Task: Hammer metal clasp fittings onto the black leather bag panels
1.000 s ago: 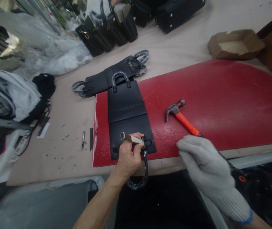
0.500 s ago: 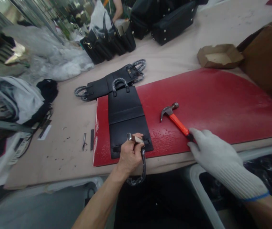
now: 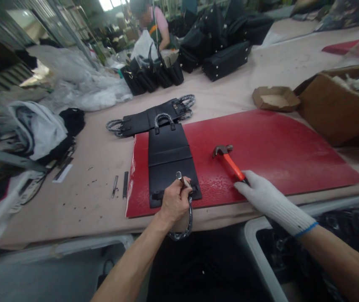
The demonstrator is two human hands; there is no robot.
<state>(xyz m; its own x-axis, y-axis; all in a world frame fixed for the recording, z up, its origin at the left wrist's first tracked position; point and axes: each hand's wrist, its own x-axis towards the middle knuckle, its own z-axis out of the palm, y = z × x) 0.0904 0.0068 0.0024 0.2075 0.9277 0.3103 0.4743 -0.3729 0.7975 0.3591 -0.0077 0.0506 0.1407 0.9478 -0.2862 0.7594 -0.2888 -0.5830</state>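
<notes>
My bare left hand (image 3: 174,201) is closed around a short metal punch (image 3: 179,175), held over the near end of a black leather bag panel (image 3: 169,144). Where the punch's tip meets the leather is hidden by my fingers. A wrapped handle (image 3: 189,226) hangs off that near end, and another wrapped handle (image 3: 164,116) stands at the far end. In a white knitted glove, my right hand (image 3: 259,191) grips the dark handle end of a claw hammer (image 3: 232,164) with an orange shaft. Its head is over the red board, to the right of the panel.
Under the panel lies a red board (image 3: 273,147). Behind it is a second bag panel (image 3: 150,117). A thin metal rod (image 3: 115,186) and a dark strip (image 3: 125,184) lie left. Cardboard boxes (image 3: 330,109) stand right; black bags (image 3: 154,75) and a person (image 3: 163,31) are beyond.
My view has tilted up, showing more of the background. My right hand and the hammer have shifted slightly left, nearer the panel. The left hand still holds the punch at the panel's near end.
</notes>
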